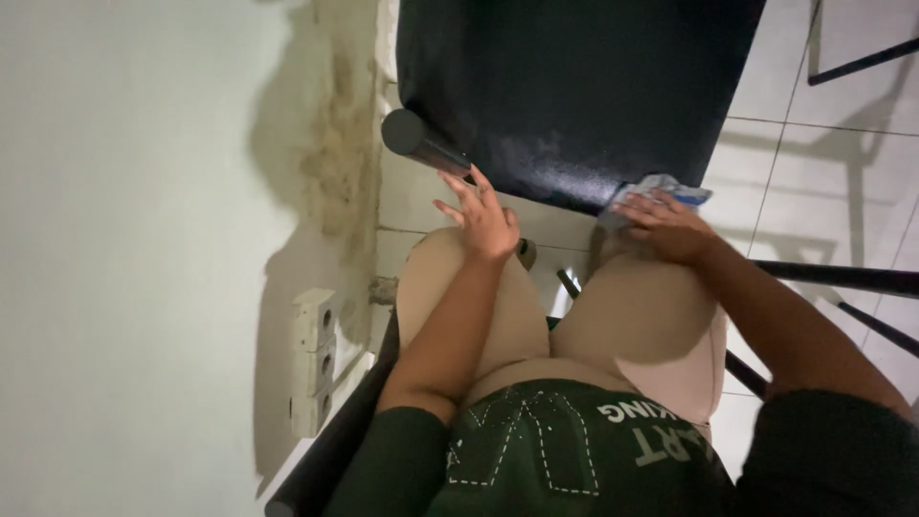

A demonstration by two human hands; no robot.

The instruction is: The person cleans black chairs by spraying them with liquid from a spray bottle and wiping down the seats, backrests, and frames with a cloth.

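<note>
The right hand (pixel 667 228) pressed a crumpled white-and-blue cloth (pixel 657 191) against the near edge of the black surface (pixel 574 86), fingers (pixel 639 204) lying close together over it. The left hand (pixel 481 222) hovered at that same edge, fingers (pixel 458 189) spread and holding nothing, perhaps just brushing the surface.

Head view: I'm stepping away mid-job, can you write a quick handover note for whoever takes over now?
Left hand: open, fingers spread, resting by the left knee, near the black cylindrical tube end.
Right hand: pressing a crumpled white and blue cloth against the near edge of the glossy black panel.
Done: cannot tell how much of the panel has been wiped.
Left: faint dusty smears show on the panel near the cloth.
</note>
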